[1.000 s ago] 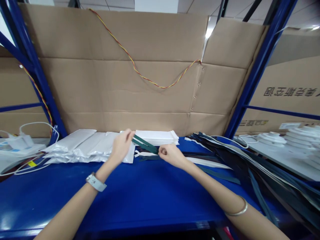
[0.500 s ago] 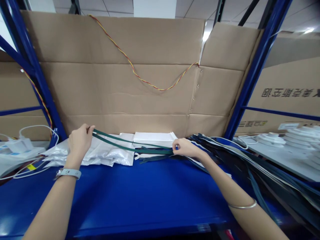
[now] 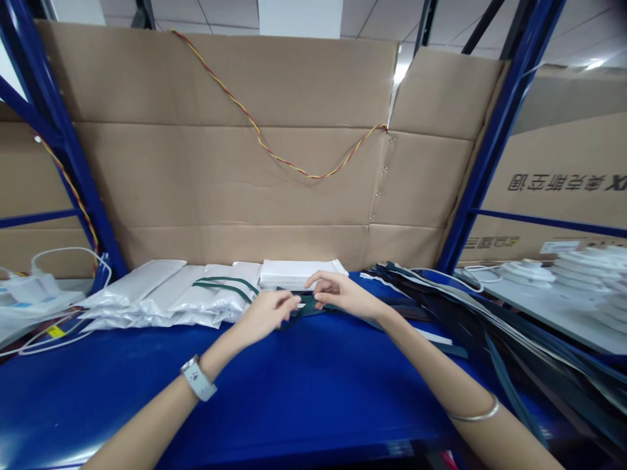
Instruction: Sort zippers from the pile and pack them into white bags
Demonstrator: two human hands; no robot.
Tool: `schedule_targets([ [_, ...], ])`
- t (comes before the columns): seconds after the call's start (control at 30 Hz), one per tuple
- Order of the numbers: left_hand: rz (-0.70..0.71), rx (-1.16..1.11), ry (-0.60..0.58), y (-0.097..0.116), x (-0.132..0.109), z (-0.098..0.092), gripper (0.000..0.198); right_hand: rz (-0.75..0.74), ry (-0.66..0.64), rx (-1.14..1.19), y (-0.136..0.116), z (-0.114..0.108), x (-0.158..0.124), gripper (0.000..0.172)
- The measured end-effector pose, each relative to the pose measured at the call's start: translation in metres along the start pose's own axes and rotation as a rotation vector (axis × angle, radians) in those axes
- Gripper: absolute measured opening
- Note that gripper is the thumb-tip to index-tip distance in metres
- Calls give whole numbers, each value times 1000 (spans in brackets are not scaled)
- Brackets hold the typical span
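Note:
A narrow dark green strip [image 3: 230,279], which looks like zipper tape, lies doubled in a loop over the white plastic bags [image 3: 166,294]. It passes behind my left hand [image 3: 267,316], whose fingers are bent together; whatever may be between them is hidden. Close by on the right, my right hand [image 3: 345,295] hovers over more green tape [image 3: 313,305], its forefinger and thumb apart and nothing visibly held. A small white piece shows between my two hands. Behind them lies a stack of flat white items [image 3: 301,271].
Dark and white strips [image 3: 441,294] run along the right side of the blue shelf [image 3: 274,405]. Cardboard [image 3: 235,176] with a twisted red-yellow wire backs it, between blue posts. White cables and plugs [image 3: 39,287] are at left, white coils [image 3: 529,271] at right.
My left hand has let the looped end of the green strip down onto the bags and moved right, beside my right hand. My right hand has shifted slightly left and its fingers have loosened.

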State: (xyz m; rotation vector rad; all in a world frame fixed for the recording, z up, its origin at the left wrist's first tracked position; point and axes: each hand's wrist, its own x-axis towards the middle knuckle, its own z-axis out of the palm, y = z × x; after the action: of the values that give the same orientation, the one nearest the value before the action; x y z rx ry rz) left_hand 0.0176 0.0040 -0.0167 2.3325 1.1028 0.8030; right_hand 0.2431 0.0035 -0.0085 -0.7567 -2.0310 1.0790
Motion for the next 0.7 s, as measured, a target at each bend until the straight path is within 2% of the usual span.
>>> schedule_targets([
  [0.03, -6, -54, -50, 3, -1, 9, 41, -7, -12, -3, -1, 4, 0, 28],
  [0.1, -14, -111, -74, 4, -4, 19, 39, -25, -26, -22, -3, 10, 1, 26],
  [0.3, -29, -176, -8, -2, -4, 15, 26, -58, 34, -7, -2, 19, 2, 28],
  [0.37, -13, -125, 3, -2, -4, 14, 24, -44, 53, -16, 0, 21, 3, 27],
  [0.43, 39, 33, 18, -1, -6, 13, 25, -33, 66, -41, 3, 23, 3, 27],
  [0.6, 238, 615, 55, 4, -8, 12, 27, -33, 73, -151, 9, 27, 6, 26],
  [0.7, 289, 782, 27, 3, -3, 7, 24, -43, 64, -252, 0, 22, 6, 27],
])
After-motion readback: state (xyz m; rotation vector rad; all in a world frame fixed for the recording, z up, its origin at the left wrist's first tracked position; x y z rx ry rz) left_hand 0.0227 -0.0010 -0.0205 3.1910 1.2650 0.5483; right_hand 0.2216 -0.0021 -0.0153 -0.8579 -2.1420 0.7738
